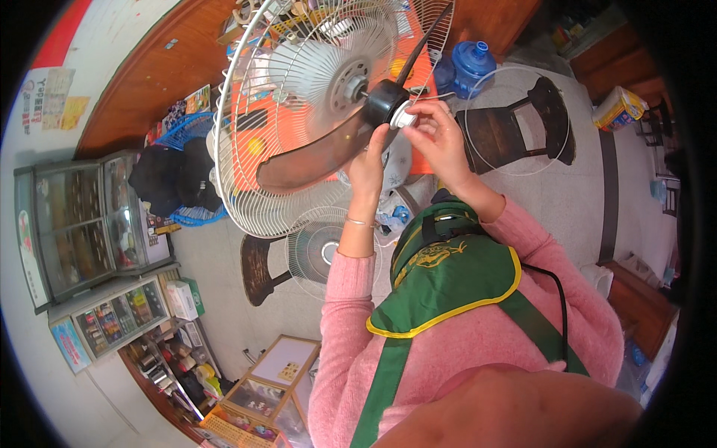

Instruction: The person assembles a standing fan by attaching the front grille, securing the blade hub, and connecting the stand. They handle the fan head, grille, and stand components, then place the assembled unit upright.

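A fan with its front uncovered stands before me, its white rear grille (237, 196) around a pale motor housing (297, 69). Dark translucent fan blades (317, 160) sit on the shaft by a black hub (383, 97). My right hand (441, 142) pinches a white round knob (405, 118) at the front of the hub. Just below the hub, my left hand (367, 168) grips the base of a blade, thumb up near the knob; its other fingers are partly hidden behind the blade.
A loose wire grille (310, 243) rests by a dark wooden stool (256, 270). Right, a thin white ring (517, 175) lies over a dark chair (493, 138). An orange-topped table (299, 119) stands behind the fan, near a blue water jug (472, 69). Glass cabinets (78, 224) line the left.
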Demonstrator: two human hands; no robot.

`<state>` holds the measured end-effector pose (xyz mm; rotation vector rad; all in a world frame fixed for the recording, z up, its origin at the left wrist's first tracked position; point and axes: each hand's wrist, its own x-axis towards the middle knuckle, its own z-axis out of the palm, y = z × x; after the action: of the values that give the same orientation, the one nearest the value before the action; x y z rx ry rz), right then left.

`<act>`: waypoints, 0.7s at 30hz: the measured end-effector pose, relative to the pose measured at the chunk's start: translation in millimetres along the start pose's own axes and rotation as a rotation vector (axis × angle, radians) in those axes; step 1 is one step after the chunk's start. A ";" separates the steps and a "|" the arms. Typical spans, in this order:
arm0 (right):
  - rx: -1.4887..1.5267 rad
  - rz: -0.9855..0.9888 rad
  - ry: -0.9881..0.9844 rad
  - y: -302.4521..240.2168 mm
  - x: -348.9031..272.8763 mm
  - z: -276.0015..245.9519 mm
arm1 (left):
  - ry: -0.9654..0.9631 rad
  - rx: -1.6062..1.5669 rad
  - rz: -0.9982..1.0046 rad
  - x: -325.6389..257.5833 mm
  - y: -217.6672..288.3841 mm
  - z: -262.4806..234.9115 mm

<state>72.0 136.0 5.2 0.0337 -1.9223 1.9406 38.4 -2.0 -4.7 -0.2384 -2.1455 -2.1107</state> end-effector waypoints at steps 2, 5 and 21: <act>0.174 0.089 0.027 5.3 1.2 1.9 | 0.006 0.028 0.001 -0.3 -0.1 0.1; 0.327 0.274 0.055 10.0 4.1 0.4 | 0.011 -0.001 0.020 1.2 -1.2 1.4; 0.076 0.040 0.010 -0.2 2.8 3.7 | 0.043 -0.068 0.019 0.8 -11.3 3.4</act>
<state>68.6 133.1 6.4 0.0073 -1.8561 2.0358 35.5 1.3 -15.7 -0.2175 -2.0421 -2.1603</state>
